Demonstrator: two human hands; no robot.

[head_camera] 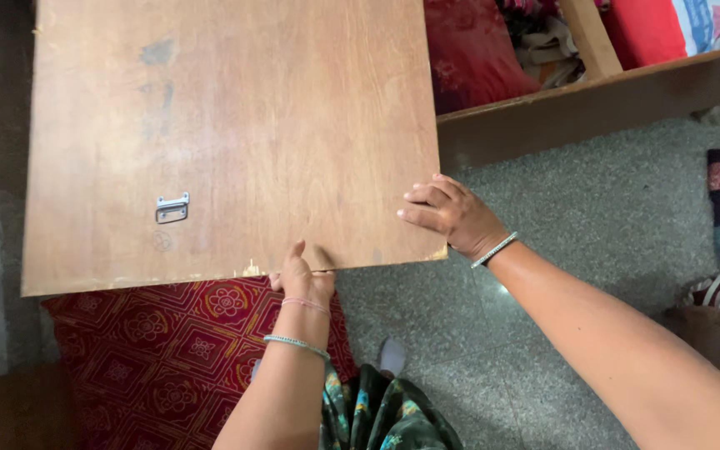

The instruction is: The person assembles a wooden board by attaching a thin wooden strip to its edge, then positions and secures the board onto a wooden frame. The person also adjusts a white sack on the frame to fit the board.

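Gripping the near edge of the large rectangular brown plywood panel (pixel 235 133), the left hand (pixel 302 279) has its thumb up on the top face and its fingers curled out of sight beneath the board. Just to the right of that hand, the right hand (pixel 452 217) presses on the panel's near right corner, fingers bent over the top face and palm against the side edge; whether any fingers hook under the corner cannot be told. Both wrists carry thin beaded bracelets. The panel extends away from both hands and appears raised at the near edge. Left of the left hand and further out, a small silver metal latch plate (pixel 172 208) is screwed to the panel face. Directly below the left hand lies a red patterned fabric cushion (pixel 168 350), partly covered by the panel. Beyond the right hand stands a low wooden frame (pixel 593 104) holding red cushions and folded cloth, and under the right forearm runs a grey speckled stone floor (pixel 593 208). Risk assessment: both hands hold one end only, close together, so the panel could probably tilt or twist sideways. The chipped near edge could splinter into the left fingers, and a slip could drop the board onto the feet below.
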